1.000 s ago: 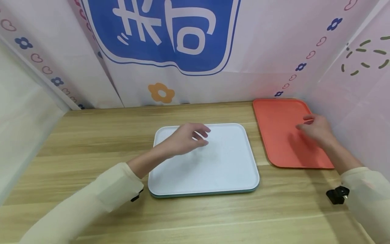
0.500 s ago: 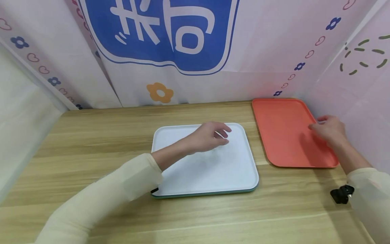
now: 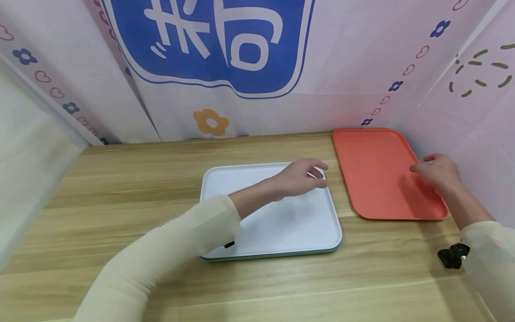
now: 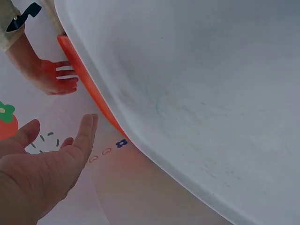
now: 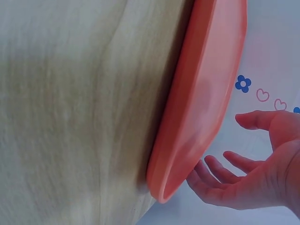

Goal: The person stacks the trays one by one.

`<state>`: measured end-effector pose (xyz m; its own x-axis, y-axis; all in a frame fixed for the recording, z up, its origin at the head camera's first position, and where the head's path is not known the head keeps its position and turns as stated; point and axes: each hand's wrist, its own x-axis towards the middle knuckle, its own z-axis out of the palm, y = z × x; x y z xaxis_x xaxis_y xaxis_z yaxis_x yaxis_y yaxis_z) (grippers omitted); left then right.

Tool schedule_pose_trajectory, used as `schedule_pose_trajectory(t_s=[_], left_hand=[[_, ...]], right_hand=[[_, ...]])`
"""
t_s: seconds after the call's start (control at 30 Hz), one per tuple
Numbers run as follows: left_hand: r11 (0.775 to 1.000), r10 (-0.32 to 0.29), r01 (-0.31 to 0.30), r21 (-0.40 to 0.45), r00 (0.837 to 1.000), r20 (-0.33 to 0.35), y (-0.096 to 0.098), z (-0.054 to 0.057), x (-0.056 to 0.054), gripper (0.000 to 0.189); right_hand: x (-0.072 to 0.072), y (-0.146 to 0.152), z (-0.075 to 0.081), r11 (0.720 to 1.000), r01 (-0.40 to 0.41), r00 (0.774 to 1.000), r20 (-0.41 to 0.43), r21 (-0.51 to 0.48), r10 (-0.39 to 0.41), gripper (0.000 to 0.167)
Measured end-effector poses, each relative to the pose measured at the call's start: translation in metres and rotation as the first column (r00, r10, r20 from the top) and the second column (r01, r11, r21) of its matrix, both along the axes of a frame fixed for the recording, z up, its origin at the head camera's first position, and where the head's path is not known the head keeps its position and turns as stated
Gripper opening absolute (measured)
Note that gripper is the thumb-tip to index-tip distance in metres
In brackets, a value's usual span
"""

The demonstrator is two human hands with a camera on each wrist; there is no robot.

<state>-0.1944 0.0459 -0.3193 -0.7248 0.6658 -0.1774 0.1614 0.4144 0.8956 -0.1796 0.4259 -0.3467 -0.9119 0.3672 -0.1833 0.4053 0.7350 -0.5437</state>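
Note:
A white tray lies on the table with a greenish edge showing beneath it. Above its right side hovers my left hand, fingers loosely bent and holding nothing; the left wrist view shows this hand apart from the white tray. To the right lies an orange-red tray, close to the side wall. My right hand is at its right edge, fingers relaxed. In the right wrist view the fingertips are right by the orange-red tray's rim; whether they touch it I cannot tell.
The wooden table reaches back to a printed sheet hung as a wall. A pale sheet walls in the right side, close to the orange-red tray. A small black device sits at the right sleeve.
My left hand has moved rightward across the white tray toward its right edge. My right hand has shifted slightly right, to the orange-red tray's outer edge. Both trays stay in place.

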Motion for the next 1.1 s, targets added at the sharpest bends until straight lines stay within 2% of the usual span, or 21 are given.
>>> schedule_pose_trajectory(t_s=[0.5, 0.63, 0.9, 1.1], left_hand=[[0.998, 0.055, -0.056, 0.010, 0.990, 0.132, 0.040, -0.006, -0.005, 0.050], [0.996, 0.094, -0.093, -0.017, 0.982, 0.163, 0.050, -0.009, -0.008, 0.053], [0.984, 0.158, -0.174, 0.031, 0.943, 0.293, 0.069, -0.018, -0.011, 0.055], [0.974, 0.193, -0.222, 0.049, 0.919, 0.344, 0.078, -0.018, -0.012, 0.061]], right_hand=[[0.000, 0.003, -0.003, 1.000, 0.003, 1.000, 0.000, -0.017, -0.003, 0.069], [0.000, 0.004, -0.002, 0.999, 0.008, 1.000, 0.011, -0.032, -0.008, 0.069], [0.000, 0.004, -0.002, 1.000, 0.010, 1.000, 0.021, -0.024, -0.010, 0.070], [0.000, 0.005, -0.003, 1.000, -0.007, 0.999, 0.031, 0.001, 0.007, 0.070]])
